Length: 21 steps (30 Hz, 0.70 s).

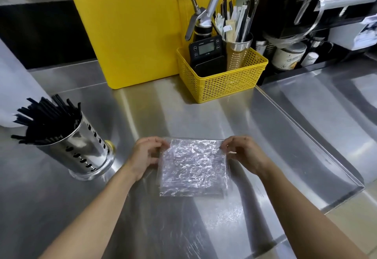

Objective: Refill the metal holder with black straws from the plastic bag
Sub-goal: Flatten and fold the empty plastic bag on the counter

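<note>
pinching the far corners of the crinkled plastic bag (pixel 192 167), left hand (pixel 145 157) and right hand (pixel 244 155) are holding it flat on the worktop (pixel 275 136); black straws (pixel 43 119) are filling the metal holder (pixel 85 148) far left.

Café prep kitchen — steel counter (pixel 204 103), cream whipper (pixel 201 17), scale (pixel 206 49).

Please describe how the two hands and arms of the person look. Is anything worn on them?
The left hand and right hand are bare: no gloves, rings, watch or bracelet can be seen. Both forearms are uncovered too, with no sleeve reaching into the picture. The fingernails look short and plain.
</note>
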### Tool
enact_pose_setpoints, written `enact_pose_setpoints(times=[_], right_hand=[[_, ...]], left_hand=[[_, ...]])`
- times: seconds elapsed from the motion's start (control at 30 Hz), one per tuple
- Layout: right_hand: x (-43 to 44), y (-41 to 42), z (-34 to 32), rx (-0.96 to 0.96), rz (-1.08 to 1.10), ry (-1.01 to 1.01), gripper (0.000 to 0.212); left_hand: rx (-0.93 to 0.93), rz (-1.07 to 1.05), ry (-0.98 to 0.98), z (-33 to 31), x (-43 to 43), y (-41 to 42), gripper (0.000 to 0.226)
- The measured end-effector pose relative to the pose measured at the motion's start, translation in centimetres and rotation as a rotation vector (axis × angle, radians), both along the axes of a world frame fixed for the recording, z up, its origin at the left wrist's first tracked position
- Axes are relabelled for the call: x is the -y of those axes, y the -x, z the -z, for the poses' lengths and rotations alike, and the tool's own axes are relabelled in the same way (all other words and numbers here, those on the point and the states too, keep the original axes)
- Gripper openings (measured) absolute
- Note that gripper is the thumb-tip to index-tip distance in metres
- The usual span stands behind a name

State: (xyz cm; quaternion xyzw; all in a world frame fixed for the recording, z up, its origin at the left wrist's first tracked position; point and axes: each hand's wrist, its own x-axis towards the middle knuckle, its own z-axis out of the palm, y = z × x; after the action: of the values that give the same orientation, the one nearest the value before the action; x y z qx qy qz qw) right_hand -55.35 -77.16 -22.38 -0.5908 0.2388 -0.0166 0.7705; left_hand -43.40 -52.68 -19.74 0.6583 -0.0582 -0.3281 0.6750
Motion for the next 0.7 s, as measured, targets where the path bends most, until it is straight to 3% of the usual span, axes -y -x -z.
enact_pose_setpoints(times=[0.07,0.23,0.33,0.37,0.47,0.5,0.57,0.67,0.7], right_hand=[[-0.1,-0.1,0.5,-0.012,-0.008,-0.014,0.011],[-0.8,0.3,0.4,0.043,-0.014,0.137,0.062],[-1.0,0.8,0.3,0.021,0.106,0.046,0.082],[-1.3,1.0,0.2,0.007,0.152,0.009,0.073],[-2.4,2.1,-0.4,-0.082,0.151,0.033,0.009],[-2.7,2.6,-0.3,-0.117,0.142,0.067,0.015],[-3.4,3.9,-0.3,-0.108,0.197,0.059,0.007],[-5.1,6.1,-0.6,-0.029,0.352,0.016,0.012],[-5.7,6.8,-0.7,-0.039,0.394,0.087,0.009]], left_hand=[[-0.026,0.094,0.016,-0.1,-0.1,0.3,0.022],[0.093,0.181,-0.062,0.4,0.3,1.1,0.052],[0.075,0.091,0.020,0.5,0.3,1.6,0.058],[0.082,0.066,0.043,0.5,0.3,1.8,0.061],[0.121,0.020,0.019,0.4,0.4,2.4,0.073],[0.099,-0.009,0.009,0.5,0.4,2.6,0.072],[-0.017,-0.054,0.015,0.6,0.4,3.2,0.062],[-0.139,0.071,-0.017,0.9,0.3,5.0,0.012],[-0.129,0.115,-0.045,1.2,0.3,5.6,0.008]])
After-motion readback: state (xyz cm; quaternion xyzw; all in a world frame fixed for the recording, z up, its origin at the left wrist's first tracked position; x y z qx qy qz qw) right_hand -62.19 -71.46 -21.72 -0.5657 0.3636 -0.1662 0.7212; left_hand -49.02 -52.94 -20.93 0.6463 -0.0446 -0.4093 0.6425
